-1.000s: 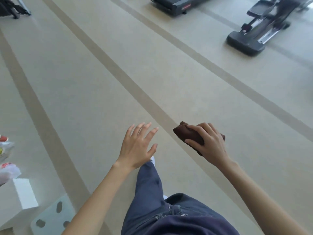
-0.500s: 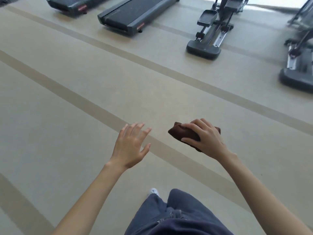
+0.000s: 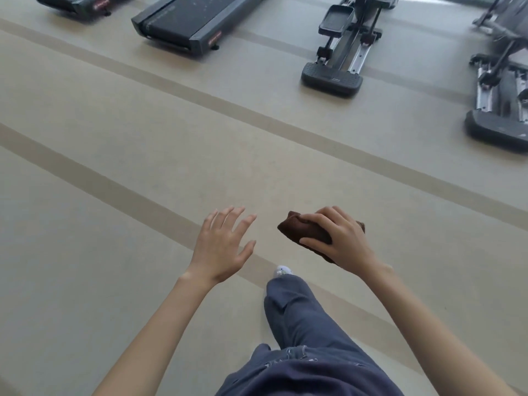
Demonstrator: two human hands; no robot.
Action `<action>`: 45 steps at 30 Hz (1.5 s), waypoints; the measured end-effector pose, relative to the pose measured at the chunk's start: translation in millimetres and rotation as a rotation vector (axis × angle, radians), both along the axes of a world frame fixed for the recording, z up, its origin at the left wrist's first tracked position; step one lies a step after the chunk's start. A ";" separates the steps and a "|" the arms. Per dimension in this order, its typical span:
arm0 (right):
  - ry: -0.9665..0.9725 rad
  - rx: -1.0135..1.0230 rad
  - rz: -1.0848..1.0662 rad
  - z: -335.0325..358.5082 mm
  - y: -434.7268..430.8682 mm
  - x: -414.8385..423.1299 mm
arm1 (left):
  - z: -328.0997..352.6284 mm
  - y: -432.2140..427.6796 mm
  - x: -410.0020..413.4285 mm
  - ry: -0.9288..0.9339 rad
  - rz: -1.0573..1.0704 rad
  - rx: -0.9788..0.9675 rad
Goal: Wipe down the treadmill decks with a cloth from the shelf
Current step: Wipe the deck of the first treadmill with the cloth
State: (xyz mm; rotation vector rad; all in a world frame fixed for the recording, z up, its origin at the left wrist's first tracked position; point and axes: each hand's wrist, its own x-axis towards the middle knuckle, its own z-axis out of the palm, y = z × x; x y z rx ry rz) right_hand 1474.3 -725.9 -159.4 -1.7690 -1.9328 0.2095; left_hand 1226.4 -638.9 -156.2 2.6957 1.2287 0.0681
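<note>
Fingers (image 3: 317,216) of right hand (image 3: 343,241) curled round folded dark-brown cloth (image 3: 297,227), likely for carrying to black treadmill deck (image 3: 194,18); left hand (image 3: 220,247) splayed, empty.

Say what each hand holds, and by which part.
The right hand grips a folded dark brown cloth over its right half, fingers curled across the top; its left end pokes free. The left hand holds nothing, fingers spread.

Part of the cloth (image 3: 300,231) is hidden under my right hand (image 3: 341,242). The treadmill (image 3: 183,21) is cut off by the top edge, and its red label (image 3: 215,36) is too small to read. The machine (image 3: 498,121) at far right is clipped and blurry up top. My shoe (image 3: 283,271) is mostly under the trouser leg (image 3: 294,315).
</note>
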 end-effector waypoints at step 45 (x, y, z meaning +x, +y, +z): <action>0.016 -0.071 0.049 -8.6 750.9 45.0 | -4.4 728.8 37.3 -0.001 0.043 0.052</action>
